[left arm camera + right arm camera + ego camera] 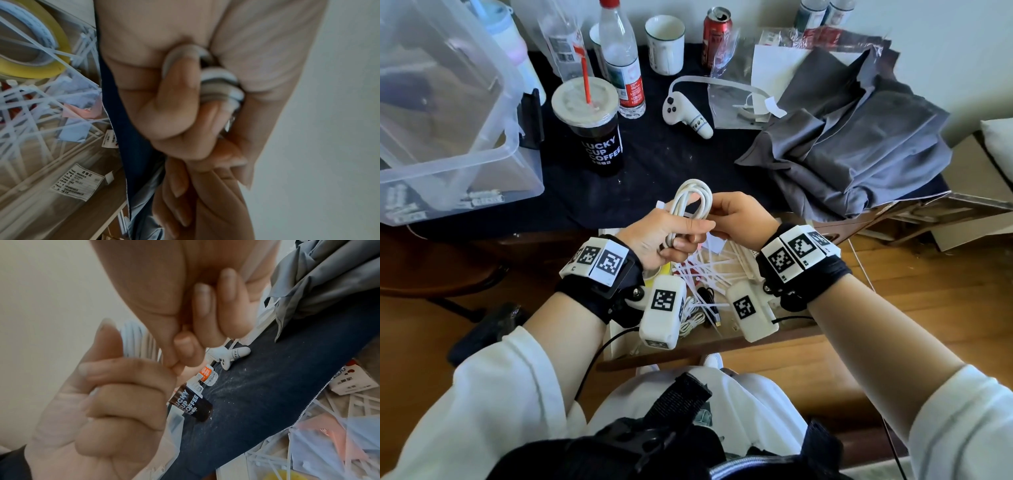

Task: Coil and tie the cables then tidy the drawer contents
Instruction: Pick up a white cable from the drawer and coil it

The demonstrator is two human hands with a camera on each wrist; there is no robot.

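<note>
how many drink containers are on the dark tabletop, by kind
Clear plastic water bottle: 1
Lidded iced coffee cup with a red straw: 1
White cups: 2, one in plain view, one mostly hidden behind the bottle
Red soda can: 1
Total: 5

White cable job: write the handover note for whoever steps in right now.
Left hand: grips the coiled white cable around its middle, above the open drawer.
Right hand: pinches the coil's right side, steadying it.
Done: this cable is coiled; no tie shows on it.
Left: pick a zip tie from the loose pile in the drawer, bind the coil, then handle the other cable and tidy the drawer.
</note>
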